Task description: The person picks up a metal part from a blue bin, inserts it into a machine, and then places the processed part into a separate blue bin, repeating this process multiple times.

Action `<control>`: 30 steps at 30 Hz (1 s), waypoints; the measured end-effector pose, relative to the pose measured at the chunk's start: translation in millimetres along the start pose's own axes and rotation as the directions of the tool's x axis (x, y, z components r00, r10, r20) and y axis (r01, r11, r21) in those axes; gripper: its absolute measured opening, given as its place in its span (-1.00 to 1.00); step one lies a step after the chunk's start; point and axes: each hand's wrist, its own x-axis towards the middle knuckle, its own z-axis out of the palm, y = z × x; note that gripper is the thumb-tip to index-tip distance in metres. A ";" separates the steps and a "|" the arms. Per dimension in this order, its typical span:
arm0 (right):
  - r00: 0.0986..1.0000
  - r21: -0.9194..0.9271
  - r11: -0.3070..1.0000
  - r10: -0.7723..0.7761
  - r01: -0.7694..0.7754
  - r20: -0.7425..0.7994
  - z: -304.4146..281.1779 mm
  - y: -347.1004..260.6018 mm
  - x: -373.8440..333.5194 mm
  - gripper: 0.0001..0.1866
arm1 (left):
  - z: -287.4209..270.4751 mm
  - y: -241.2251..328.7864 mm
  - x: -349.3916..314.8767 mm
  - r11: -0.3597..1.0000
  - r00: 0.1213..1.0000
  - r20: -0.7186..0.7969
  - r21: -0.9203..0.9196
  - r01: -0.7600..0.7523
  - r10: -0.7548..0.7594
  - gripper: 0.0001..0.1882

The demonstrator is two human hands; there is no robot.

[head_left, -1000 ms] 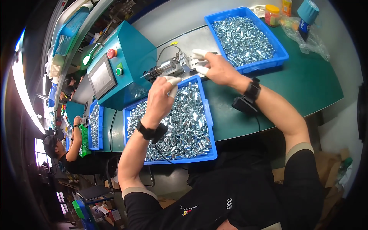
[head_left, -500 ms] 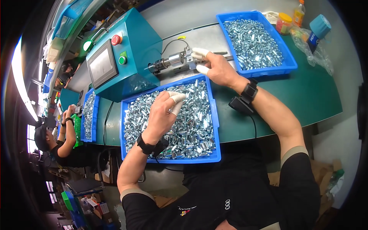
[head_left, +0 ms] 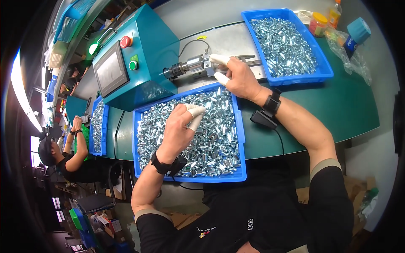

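My left hand (head_left: 180,127) hangs over the near blue tray (head_left: 242,145), which is heaped with small shiny metal sleeves (head_left: 211,147). Its thumb and fingers, tipped with white finger cots, are pinched together; whatever lies between them is hidden. Further off, my right hand (head_left: 242,80) is beside the metal fixture block (head_left: 208,64) at the end of the machine's spindle (head_left: 185,67). There the covered thumb and fingers stand apart, with the upper fingertips at the block and no part visible between them. The teal machine (head_left: 145,50) has a screen and buttons on its face.
Another blue tray (head_left: 327,75) of similar metal parts stands at the far right, beside a yellow-lidded jar (head_left: 317,24), an orange bottle and a plastic bag. A cable (head_left: 119,135) runs down the green table. At the left, another person (head_left: 71,156) works by a third tray (head_left: 98,128).
My right hand's thumb and fingers have spread a little and shifted slightly nearer. My left hand stays pinched over the near tray. The other person's hands have come together lower.
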 end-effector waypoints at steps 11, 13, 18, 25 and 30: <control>0.999 0.005 1.000 0.013 -0.013 0.049 -0.2 1.5 5.0 -0.36 | 2.8 -3.5 -0.5 0.999 0.997 0.071 0.027 0.026 -0.028 -0.76; 0.998 -0.001 1.000 0.021 -0.021 0.061 -1.6 2.9 5.9 -0.37 | 3.8 -4.1 -0.7 0.999 0.996 0.078 0.015 0.038 -0.039 -0.76; 0.995 0.046 0.997 0.060 -0.064 0.081 -1.7 0.0 8.6 -0.37 | 4.4 -2.4 -1.4 0.996 0.989 0.114 0.002 0.094 -0.094 -0.77; 0.993 0.076 0.991 0.103 -0.108 0.064 -1.6 4.9 7.3 -0.39 | 9.6 8.1 5.5 0.995 0.977 0.211 0.100 0.019 -0.040 -0.73; 0.997 0.110 0.992 0.063 -0.057 -0.052 -2.9 11.1 9.6 -0.42 | 21.2 6.2 11.0 0.977 0.974 0.223 0.215 0.001 -0.050 -0.73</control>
